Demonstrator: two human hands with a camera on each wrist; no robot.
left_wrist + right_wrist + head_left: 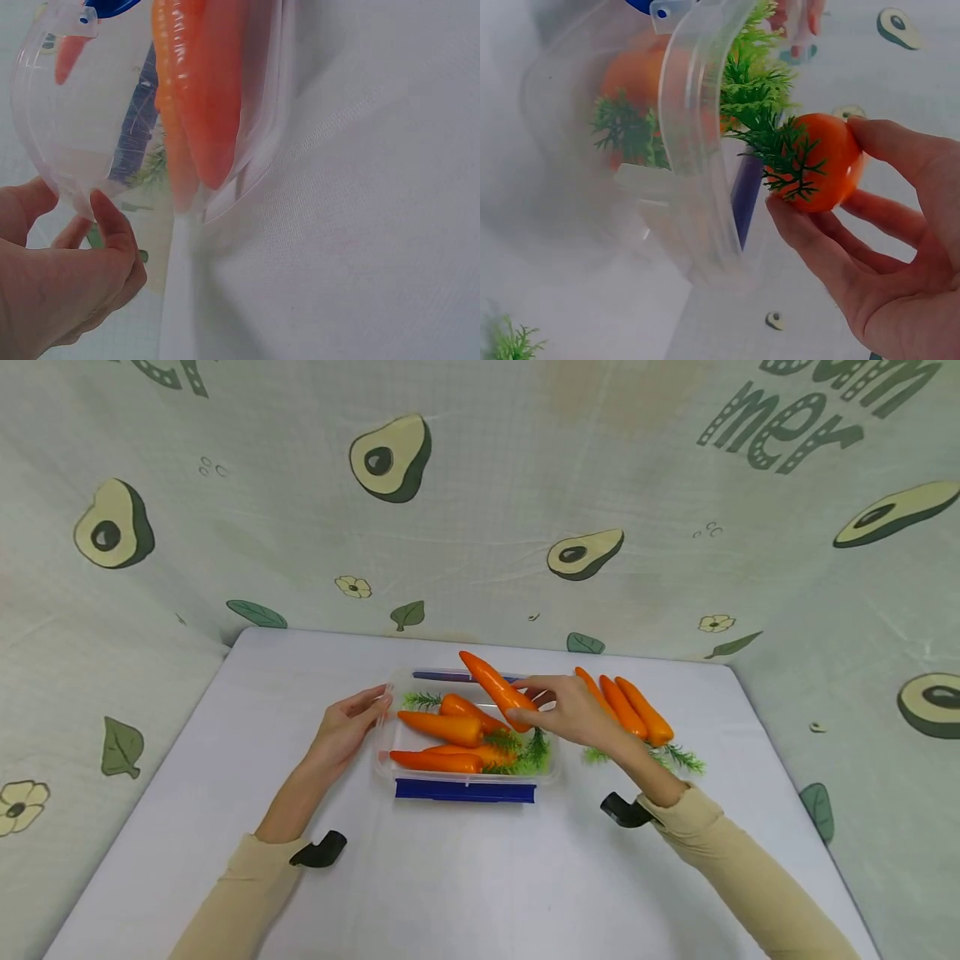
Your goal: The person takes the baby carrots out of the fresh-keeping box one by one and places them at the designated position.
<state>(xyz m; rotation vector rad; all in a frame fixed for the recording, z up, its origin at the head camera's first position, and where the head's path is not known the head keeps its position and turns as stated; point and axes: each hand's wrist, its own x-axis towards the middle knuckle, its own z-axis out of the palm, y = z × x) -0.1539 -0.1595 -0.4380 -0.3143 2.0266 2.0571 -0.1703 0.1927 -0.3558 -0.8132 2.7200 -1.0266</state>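
Note:
A clear plastic container (551, 767) with blue latches stands on the white table, several orange toy carrots (442, 725) with green tops lying inside. My left hand (347, 729) pinches the container's left rim between thumb and fingers, as the left wrist view also shows. Over the container's right side, my right hand (566, 706) holds one carrot (491, 681) by its thick end, tip slanting up to the left. In the right wrist view the fingers and thumb grip this carrot's round end (829, 161), its green sprig hanging beside the container wall.
Right of the container, 3 more carrots (626, 706) with green tops lie side by side on the table (465, 877). Behind the table hangs a pale cloth (480, 568) printed with avocados and leaves. A blue latch (465, 791) sticks out along the container's front.

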